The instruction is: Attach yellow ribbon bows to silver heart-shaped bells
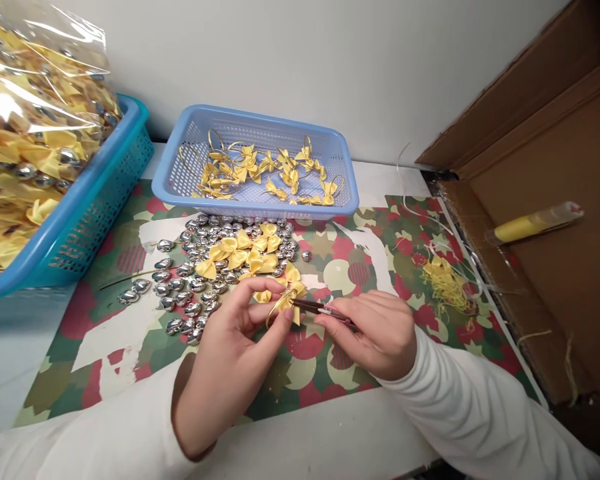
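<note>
A pale, plain wall (pixel 300 60) backs a white worktop (pixel 340 430) partly covered in patchy patterned paper (pixel 300 373), with brown cardboard (pixel 545 153) standing at right.

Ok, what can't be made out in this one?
All in the head view:
Dark-tipped metal hand tool: handle mostly covered by the right hand; type unclear.
Held yellow satin bow: partly covered by the left hand.
Teal-blue perforated plastic basket: cut off by the left edge.
Shiny silver beads: any beneath the loose yellow bows are hidden.
</note>
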The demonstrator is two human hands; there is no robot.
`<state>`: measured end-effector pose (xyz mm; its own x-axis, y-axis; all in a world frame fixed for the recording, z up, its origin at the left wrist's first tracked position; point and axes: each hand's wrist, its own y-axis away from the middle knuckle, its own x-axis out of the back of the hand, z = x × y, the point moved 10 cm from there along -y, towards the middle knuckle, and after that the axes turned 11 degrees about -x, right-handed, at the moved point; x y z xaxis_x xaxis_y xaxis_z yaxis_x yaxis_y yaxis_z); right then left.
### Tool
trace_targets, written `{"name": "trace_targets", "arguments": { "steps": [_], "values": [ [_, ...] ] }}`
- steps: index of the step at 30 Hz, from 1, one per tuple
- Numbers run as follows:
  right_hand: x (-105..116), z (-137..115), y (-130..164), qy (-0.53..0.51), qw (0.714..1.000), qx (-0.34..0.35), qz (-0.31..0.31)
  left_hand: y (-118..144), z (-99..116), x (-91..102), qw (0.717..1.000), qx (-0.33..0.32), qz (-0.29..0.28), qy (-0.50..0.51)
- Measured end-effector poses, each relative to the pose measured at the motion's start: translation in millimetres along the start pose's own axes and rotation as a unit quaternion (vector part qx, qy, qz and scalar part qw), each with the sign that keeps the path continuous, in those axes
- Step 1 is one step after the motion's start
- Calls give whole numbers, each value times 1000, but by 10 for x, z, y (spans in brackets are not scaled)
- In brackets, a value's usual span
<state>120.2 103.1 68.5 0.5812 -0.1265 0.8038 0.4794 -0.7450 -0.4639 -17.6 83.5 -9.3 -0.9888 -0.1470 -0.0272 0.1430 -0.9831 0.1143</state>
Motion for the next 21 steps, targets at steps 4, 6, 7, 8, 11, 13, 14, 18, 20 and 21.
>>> {"name": "trace_targets", "arguments": {
  "steps": [4,6,7,8,11,13,14,18,20,21],
  "values": [
    [-2,-13,-2,-10,1000,4,-1,0,3,4,1000,-11,-4,-13],
    [-2,-13,-4,-17,1000,4,-2,1,1,4,1000,-11,-6,-16],
    [-5,-12,-5,-19,1000,3,-3,2,-3,3,1000,-8,-7,-17],
    [-9,-10,-5,-20,1000,2,-4,3,-9,2,1000,-4,-8,-18],
    [-34,-1,-6,-20,1000,-3,-13,1,-19,-4,1000,8,-10,-22],
    [-47,3,-4,-23,1000,-5,-16,-4,-17,-9,1000,11,-11,-24],
    [-50,4,-3,-24,1000,-6,-17,-6,-16,-10,1000,12,-11,-25],
    [-70,10,3,-25,999,-6,-25,-7,-37,-12,999,16,-15,-31],
    [-86,13,8,-22,999,-5,-31,-1,-58,-4,999,19,-16,-39],
    [-94,16,11,-20,999,-5,-33,1,-69,-1,999,20,-17,-43]
  ]
}}
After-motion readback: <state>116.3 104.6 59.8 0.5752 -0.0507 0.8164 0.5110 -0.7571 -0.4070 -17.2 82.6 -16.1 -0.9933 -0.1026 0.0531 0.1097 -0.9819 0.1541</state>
